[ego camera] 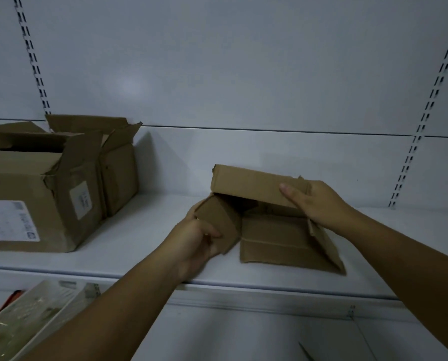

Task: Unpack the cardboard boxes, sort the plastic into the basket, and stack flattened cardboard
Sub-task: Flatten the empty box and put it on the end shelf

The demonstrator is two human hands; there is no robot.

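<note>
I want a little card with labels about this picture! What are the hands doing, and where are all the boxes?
place: white shelf against a white wall
left hand: grips a side flap of the small box
right hand: holds the small box's top flap
small box: open, partly folded down, on the shelf
big box: left on the shelf, flaps open, white labels
second box: behind the big box, by the wall
white basket: below the shelf, seems to hold clear plastic

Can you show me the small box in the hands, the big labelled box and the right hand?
small box (272,230): head view, on its lower panel.
big labelled box (17,183): head view, on its front wall.
right hand (319,201): head view, on its back.
</note>
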